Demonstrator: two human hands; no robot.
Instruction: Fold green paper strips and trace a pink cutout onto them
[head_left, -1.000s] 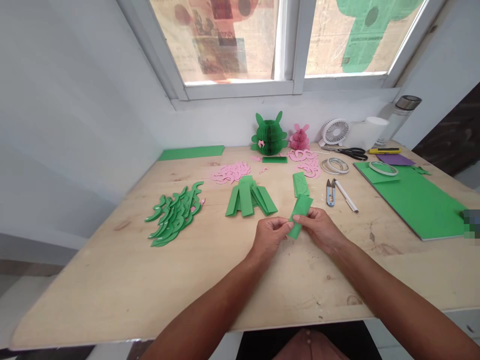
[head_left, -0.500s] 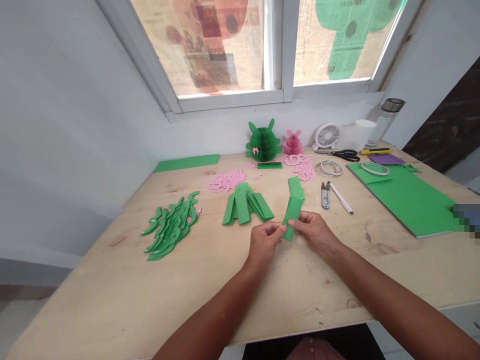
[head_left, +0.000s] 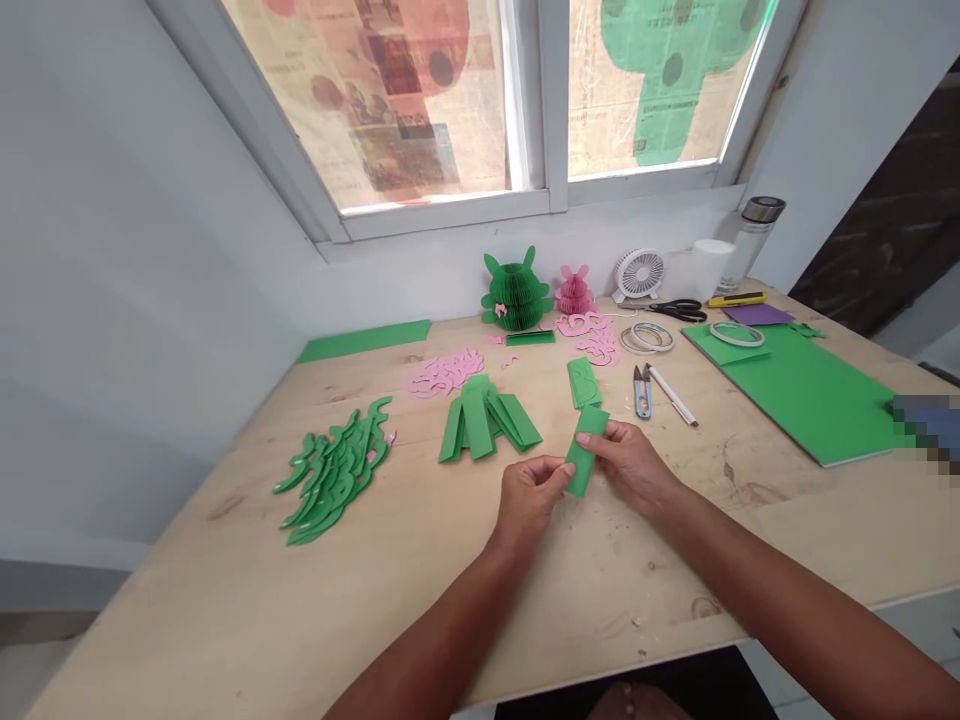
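Note:
Between my two hands is a small folded strip of green paper (head_left: pixel 586 457), tilted with its top leaning right. My left hand (head_left: pixel 534 490) pinches its lower left edge between thumb and fingers. My right hand (head_left: pixel 634 460) holds the right side, its thumb pressed on the front face. Just beyond the strip lies another folded green piece (head_left: pixel 583 384) with curved outlines drawn on it. Left of my hands, several folded green paper strips (head_left: pixel 480 420) stand fanned out on the wooden table (head_left: pixel 420 600).
Cut green curved shapes (head_left: pixel 341 475) pile up at left, pink cutouts (head_left: pixel 448 372) behind. Blue thread snips (head_left: pixel 643 391), a white pen (head_left: pixel 672 395) and tape rolls (head_left: pixel 651 338) lie right. Green paper honeycomb figure (head_left: pixel 516 295), fan (head_left: pixel 640 273) and black scissors (head_left: pixel 679 310) sit near the wall.
The held strip has moved down, slightly toward me, so the outlined green piece behind it now shows apart from it. My right thumb sits higher on the strip. The view has shifted slightly.

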